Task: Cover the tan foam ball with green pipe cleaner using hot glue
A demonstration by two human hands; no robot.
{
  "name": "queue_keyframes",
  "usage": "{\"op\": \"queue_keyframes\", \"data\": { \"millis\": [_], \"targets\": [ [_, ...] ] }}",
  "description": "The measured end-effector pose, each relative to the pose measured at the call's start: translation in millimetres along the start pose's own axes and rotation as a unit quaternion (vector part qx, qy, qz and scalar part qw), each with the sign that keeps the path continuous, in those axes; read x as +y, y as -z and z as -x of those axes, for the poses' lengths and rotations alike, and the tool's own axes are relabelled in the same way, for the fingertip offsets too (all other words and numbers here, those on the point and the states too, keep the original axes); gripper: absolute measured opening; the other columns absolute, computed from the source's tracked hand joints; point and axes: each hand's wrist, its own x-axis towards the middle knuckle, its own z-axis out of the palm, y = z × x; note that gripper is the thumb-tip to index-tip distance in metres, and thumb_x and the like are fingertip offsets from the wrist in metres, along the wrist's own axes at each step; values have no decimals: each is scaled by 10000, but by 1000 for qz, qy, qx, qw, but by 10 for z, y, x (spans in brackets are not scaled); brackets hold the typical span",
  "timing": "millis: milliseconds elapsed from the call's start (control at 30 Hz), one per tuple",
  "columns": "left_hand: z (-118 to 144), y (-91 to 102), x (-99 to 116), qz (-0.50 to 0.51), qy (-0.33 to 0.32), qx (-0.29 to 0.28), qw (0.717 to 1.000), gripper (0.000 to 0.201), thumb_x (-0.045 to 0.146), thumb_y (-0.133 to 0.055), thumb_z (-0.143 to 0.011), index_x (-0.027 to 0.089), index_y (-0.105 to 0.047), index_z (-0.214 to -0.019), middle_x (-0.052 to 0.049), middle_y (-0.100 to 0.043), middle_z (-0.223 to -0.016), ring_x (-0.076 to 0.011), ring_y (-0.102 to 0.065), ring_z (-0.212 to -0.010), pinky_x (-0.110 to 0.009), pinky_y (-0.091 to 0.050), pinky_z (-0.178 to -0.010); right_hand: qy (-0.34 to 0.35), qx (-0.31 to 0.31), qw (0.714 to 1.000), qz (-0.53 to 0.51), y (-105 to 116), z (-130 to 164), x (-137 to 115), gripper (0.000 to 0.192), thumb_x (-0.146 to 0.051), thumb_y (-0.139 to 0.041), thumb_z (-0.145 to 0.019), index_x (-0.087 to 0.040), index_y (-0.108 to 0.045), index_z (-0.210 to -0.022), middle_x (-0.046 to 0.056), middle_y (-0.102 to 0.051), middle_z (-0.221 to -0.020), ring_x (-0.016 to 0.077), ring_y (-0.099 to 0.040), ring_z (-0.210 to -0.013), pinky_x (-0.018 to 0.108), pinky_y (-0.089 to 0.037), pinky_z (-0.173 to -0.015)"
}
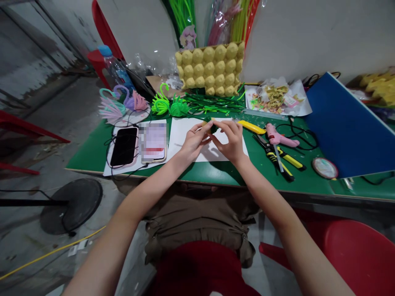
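Note:
My left hand [194,142] and my right hand [231,139] meet over a white sheet of paper [185,131] on the green table [92,152]. Together they pinch a small dark green fuzzy pipe-cleaner piece [213,126] with a yellowish tip between the fingertips. Most of the piece is hidden by my fingers. A pile of loose green pipe cleaners [212,103] lies just behind my hands.
Two phones [125,146] lie at the left with a black cable. Finished pipe-cleaner shapes in pink [112,107] and bright green [162,105] stand behind them. A yellow egg tray [211,68] leans on the wall. A pink glue gun [279,136], pliers [274,158], a tape roll [324,167] and a blue board [342,123] sit at the right.

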Motion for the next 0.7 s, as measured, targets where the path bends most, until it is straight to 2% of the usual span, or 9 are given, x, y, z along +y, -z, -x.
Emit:
{"op": "queue_keyframes", "data": {
  "millis": [133,267,400,500,567,700],
  "targets": [
    [14,-6,92,-22,-19,2,1000,541,473,-949,-542,200,-614,-867,29,-657,-806,-134,-660,-849,-275,-517,-780,-6,20,995,-93,65,-26,-14,316,-425,-621,-944,-266,-701,-1205,80,-654,-1041,232,-634,-927,425,-516,-862],
    [7,19,197,-135,-50,-18,989,545,477,-934,-523,184,-660,-892,-26,-715,-937,-163,-668,-891,-297,-534,-785,-25,67,988,-140,115,-73,5,318,-446,-566,-978,-271,-708,-1203,83,-624,-1050,233,-628,-968,411,-539,-841],
    [-22,48,276,-270,-113,-86,952,523,471,-906,-523,157,-714,-894,-61,-738,-956,-185,-668,-895,-300,-535,-799,-31,34,988,-149,131,-113,31,288,-486,-604,-965,-278,-737,-1112,73,-679,-1050,252,-638,-1034,453,-514,-950],
    [-30,67,324,-352,-128,-134,917,440,453,-871,-576,149,-723,-858,-45,-735,-914,-183,-671,-880,-307,-540,-838,-33,17,982,-186,130,-127,45,233,-460,-629,-958,-254,-736,-967,57,-720,-970,236,-661,-966,432,-521,-918],
    [-33,82,342,-390,-121,-146,901,434,437,-868,-587,149,-723,-876,-41,-731,-913,-175,-668,-843,-310,-541,-826,-41,11,977,-211,125,-131,54,228,-449,-638,-953,-240,-714,-904,48,-728,-922,221,-668,-914,410,-529,-882],
    [-44,118,345,-394,-80,-134,906,625,373,-917,-554,141,-689,-1087,-71,-721,-937,-179,-675,-799,-317,-537,-778,-64,-6,973,-222,119,-139,67,245,-460,-641,-940,-230,-681,-866,41,-728,-881,207,-667,-875,390,-531,-855]
  ]
}}
